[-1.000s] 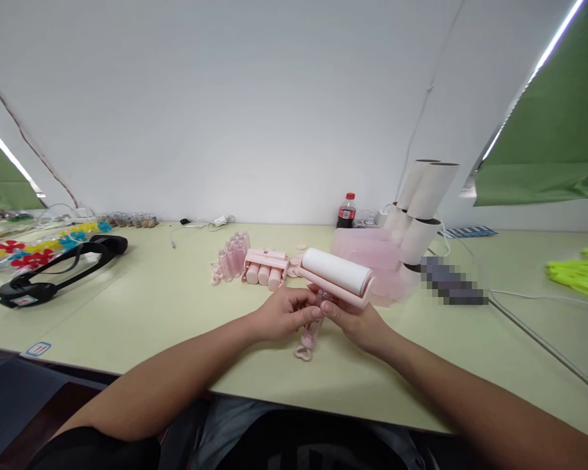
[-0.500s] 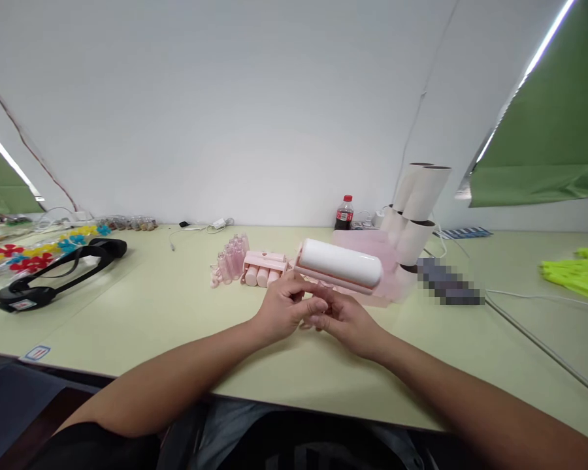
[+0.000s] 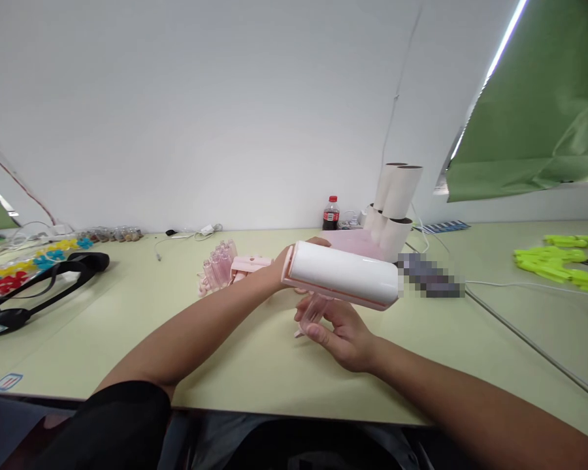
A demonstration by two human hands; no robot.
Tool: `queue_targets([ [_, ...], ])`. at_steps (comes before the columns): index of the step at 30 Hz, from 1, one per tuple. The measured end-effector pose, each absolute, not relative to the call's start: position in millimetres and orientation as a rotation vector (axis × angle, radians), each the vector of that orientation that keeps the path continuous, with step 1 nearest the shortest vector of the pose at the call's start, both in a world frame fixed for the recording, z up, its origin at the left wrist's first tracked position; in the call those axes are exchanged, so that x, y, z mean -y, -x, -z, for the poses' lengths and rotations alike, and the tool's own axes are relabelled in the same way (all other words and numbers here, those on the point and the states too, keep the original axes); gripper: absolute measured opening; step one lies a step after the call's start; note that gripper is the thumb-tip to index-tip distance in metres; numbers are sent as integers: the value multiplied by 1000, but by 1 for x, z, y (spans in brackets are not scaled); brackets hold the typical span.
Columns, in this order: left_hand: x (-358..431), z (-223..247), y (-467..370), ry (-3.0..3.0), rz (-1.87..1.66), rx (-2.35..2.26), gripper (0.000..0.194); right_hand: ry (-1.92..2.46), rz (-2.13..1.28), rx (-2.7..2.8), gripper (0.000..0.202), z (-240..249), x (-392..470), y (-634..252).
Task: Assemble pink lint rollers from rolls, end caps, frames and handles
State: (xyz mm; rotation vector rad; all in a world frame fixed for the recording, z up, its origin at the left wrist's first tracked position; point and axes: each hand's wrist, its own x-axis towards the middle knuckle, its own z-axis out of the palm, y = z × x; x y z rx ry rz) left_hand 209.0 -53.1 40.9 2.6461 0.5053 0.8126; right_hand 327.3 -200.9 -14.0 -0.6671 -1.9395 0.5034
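Note:
My right hand is closed around the clear pink handle of a lint roller. Its white roll sits in a pink holder, tilted with the left end higher. Past the roller stretches my left hand, mostly hidden behind the roll. Only a bit of its fingers shows above the roll's edge, so whether it holds anything is hidden. Close to the left forearm lie a pink holder and several clear pink handles. A translucent pink sheet-like thing rests beyond the roller.
White paper rolls stand stacked at the back right, near a cola bottle. Farther right are a pixelated dark object, cables and bright yellow-green pieces. A black strap-like frame and colourful flower shapes lie left.
My left hand has left the handle and reached forward behind the roller. My right hand keeps the lint roller, now closer to me. The view has turned slightly right.

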Motion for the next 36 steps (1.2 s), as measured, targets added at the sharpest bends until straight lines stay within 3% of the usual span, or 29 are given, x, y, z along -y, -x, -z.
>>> queue_targets([
  [5,58,-52,-239,-2944,-721,-712,27,686,-532,1958,17,17,204,-327],
  [14,72,-65,-245,-3117,-629,-725,47,651,-600,1990,12,14,204,-322],
  [22,73,-65,-246,-3183,-475,-718,46,613,-608,2052,13,12,206,-322],
  [31,69,-48,-239,-2983,-667,-634,40,629,-647,2058,13,10,207,-321],
  [36,74,-41,-231,-2697,-1041,-570,32,643,-659,2074,13,9,208,-320],
])
